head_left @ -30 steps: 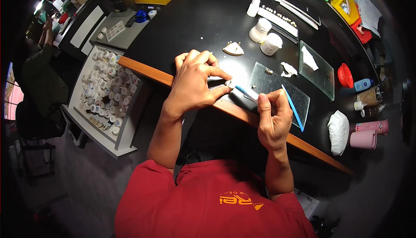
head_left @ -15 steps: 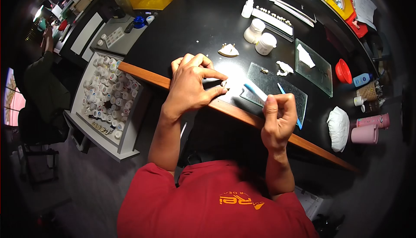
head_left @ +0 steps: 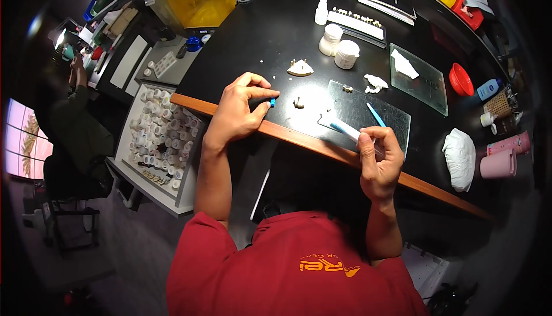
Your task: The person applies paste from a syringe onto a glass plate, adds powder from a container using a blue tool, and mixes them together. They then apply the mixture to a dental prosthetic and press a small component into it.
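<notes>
My left hand (head_left: 236, 112) rests on the wooden edge of the black bench (head_left: 276, 34) and pinches a small blue piece (head_left: 272, 102) between thumb and forefinger. A small pale dental piece (head_left: 298, 104) lies on the bench just to its right, untouched. My right hand (head_left: 379, 158) grips a white tool with a blue band (head_left: 342, 126), its tip over the near corner of a glass slab (head_left: 371, 117). A blue spatula (head_left: 376, 115) lies on that slab.
Two white jars (head_left: 339, 48), a plaster model (head_left: 300, 68), a second glass slab (head_left: 420, 80), a red bowl (head_left: 460, 79), a white cloth (head_left: 461, 159) and pink cups (head_left: 500, 163) stand on the bench. A drawer of small jars (head_left: 161, 135) is open at left. Another person (head_left: 77, 115) sits far left.
My left hand let go of the small pale piece, which now lies on the bench, and drew left holding a small blue piece. My right hand pulled the tool back slightly.
</notes>
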Demonstrator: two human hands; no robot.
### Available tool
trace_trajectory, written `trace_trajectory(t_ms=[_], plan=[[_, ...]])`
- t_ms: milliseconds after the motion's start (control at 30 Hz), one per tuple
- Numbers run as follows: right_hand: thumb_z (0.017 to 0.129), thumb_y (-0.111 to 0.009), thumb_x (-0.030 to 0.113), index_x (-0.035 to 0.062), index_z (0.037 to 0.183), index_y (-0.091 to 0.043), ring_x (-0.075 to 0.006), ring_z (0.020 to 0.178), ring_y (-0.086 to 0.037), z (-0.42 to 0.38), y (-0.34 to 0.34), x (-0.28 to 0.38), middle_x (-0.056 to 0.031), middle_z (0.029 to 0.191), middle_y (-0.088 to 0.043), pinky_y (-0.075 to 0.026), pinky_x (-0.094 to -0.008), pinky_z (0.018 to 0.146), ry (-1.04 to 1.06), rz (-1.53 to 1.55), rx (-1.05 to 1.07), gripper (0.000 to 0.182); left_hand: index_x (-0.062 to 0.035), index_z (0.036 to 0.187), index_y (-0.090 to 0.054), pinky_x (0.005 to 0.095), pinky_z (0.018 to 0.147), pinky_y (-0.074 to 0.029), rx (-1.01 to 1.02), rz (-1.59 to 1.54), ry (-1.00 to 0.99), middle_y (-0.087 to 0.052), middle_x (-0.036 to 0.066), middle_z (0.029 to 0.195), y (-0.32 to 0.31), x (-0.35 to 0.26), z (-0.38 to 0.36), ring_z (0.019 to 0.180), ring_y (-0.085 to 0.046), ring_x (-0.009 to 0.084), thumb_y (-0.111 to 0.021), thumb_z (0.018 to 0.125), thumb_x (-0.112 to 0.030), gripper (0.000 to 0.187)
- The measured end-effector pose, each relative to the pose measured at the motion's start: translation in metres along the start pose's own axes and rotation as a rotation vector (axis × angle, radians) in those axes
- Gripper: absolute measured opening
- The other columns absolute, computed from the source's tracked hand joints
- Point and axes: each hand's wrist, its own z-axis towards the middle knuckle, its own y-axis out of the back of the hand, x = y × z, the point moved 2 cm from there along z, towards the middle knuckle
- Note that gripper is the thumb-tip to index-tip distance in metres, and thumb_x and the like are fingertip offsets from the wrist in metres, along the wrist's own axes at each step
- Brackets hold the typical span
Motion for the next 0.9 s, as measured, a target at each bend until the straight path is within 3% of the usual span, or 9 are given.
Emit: trace_trajectory(t_ms=[167,333,400,500,600,733,900], plan=[[0.091,-0.082,0.009,0.0026,0.106,-0.079,-0.008,0.059,-0.056,0.005,-0.005,0.014,-0.0078,0.088,-0.075,-0.041,-0.0237,0.051,0.146,-0.201,0.112,0.016,-0.0023,0.1,-0.083,0.0319,0.088,-0.056,-0.082,0.02,-0.008,-0.075,0.009,0.101,-0.001,-0.003,-0.009,0.096,-0.072,0.021,-0.08,0.084,-0.001,0.017],[0.09,-0.083,0.007,0.004,0.107,-0.081,-0.0076,0.064,-0.063,0.004,-0.011,0.013,-0.0104,0.097,-0.078,-0.043,-0.0232,0.049,0.21,-0.157,0.108,0.018,-0.0007,0.097,-0.082,0.0271,0.076,-0.055,0.015,-0.115,0.115,-0.079,0.011,0.091,-0.014,-0.03,-0.028,0.086,-0.072,0.0158,-0.08,0.087,-0.001,0.011],[0.089,-0.083,0.006,0.0038,0.107,-0.081,-0.0082,0.064,-0.063,0.004,-0.012,0.014,-0.0107,0.097,-0.079,-0.044,-0.0237,0.05,0.233,-0.149,0.12,0.018,-0.0019,0.098,-0.083,0.0274,0.075,-0.054,-0.038,-0.083,-0.03,-0.079,0.011,0.088,-0.021,-0.034,-0.029,0.084,-0.072,0.016,-0.081,0.085,-0.002,0.013],[0.088,-0.083,0.004,0.0032,0.106,-0.08,-0.0145,0.071,-0.07,0.004,-0.013,0.018,-0.0127,0.098,-0.078,-0.05,-0.027,0.054,0.214,-0.171,0.16,0.018,-0.0029,0.097,-0.084,0.0292,0.066,-0.052,-0.063,-0.09,-0.068,-0.079,0.011,0.085,-0.027,-0.035,-0.028,0.072,-0.068,0.0172,-0.082,0.084,-0.002,0.014],[0.087,-0.083,0.003,0.0024,0.105,-0.08,-0.0213,0.079,-0.075,0.005,-0.016,0.018,-0.0143,0.098,-0.078,-0.056,-0.031,0.063,0.233,-0.207,0.176,0.018,-0.0043,0.099,-0.084,0.0285,0.071,-0.051,0.014,-0.098,-0.009,-0.08,0.01,0.087,-0.024,-0.038,-0.029,0.076,-0.068,0.016,-0.082,0.084,-0.002,0.015],[0.086,-0.083,0.003,0.0016,0.104,-0.079,-0.027,0.084,-0.077,0.003,-0.017,0.019,-0.0155,0.097,-0.077,-0.059,-0.0345,0.074,0.231,-0.232,0.188,0.019,-0.006,0.098,-0.084,0.0292,0.074,-0.049,0.007,-0.1,-0.073,-0.08,0.008,0.087,-0.026,-0.034,-0.028,0.074,-0.066,0.0153,-0.083,0.083,-0.003,0.016],[0.086,-0.083,0.003,0.0021,0.104,-0.079,-0.0266,0.084,-0.076,0.003,-0.017,0.02,-0.0151,0.096,-0.077,-0.059,-0.0342,0.073,0.241,-0.248,0.175,0.018,-0.0077,0.097,-0.085,0.0299,0.08,-0.047,0.015,-0.105,-0.071,-0.08,0.006,0.086,-0.026,-0.033,-0.028,0.075,-0.065,0.0146,-0.084,0.082,-0.004,0.015]])
